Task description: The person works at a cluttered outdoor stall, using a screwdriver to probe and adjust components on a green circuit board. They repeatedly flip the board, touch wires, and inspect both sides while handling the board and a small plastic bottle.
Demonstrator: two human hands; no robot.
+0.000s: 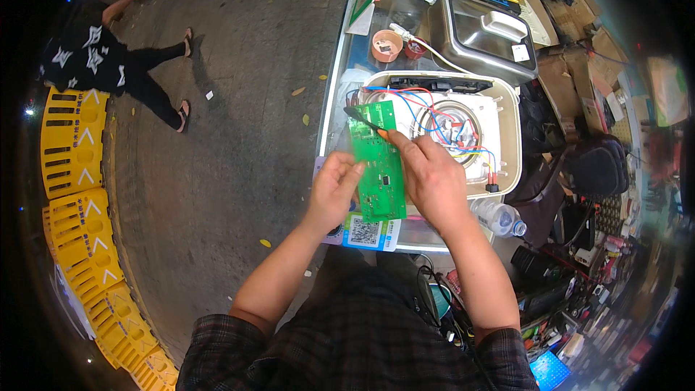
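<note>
A long green circuit board (381, 166) is held up over the near edge of the glass counter. My left hand (337, 187) pinches its left edge between thumb and fingers. My right hand (433, 177) grips a slim black tool with an orange part (368, 122); its dark end lies over the upper part of the board. The tool's exact kind is hard to make out. Behind the board sits an opened cream appliance housing (512, 152), with red and blue wires (421, 101) and a round metal part (470, 117) inside.
Beyond the housing stand a steel lidded container (463, 29), a small round tub (386, 45) and a white cable (434, 51). A plastic bottle (496, 217) lies near my right forearm. At left, a person (108, 58) walks beside yellow barriers (79, 232).
</note>
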